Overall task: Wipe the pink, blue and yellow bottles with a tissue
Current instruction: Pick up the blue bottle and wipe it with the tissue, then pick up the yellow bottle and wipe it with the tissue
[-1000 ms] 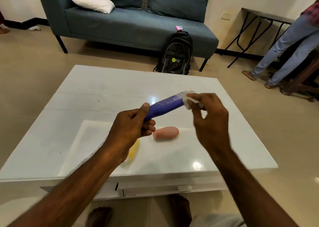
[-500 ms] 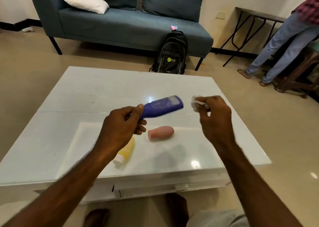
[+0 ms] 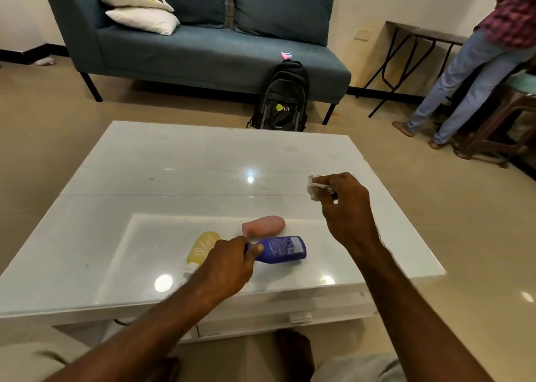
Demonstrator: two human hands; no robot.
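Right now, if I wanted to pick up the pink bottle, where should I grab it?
Probably around its wide middle, coming down from above. The pink bottle lies on its side on the white table, so its rounded body faces up. Its far side is open; the blue bottle held by the left hand lies close on the near side.

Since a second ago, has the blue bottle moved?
Yes. The blue bottle has come down from mid-air above the pink bottle to the white table, just in front of it, left hand still on its cap end.
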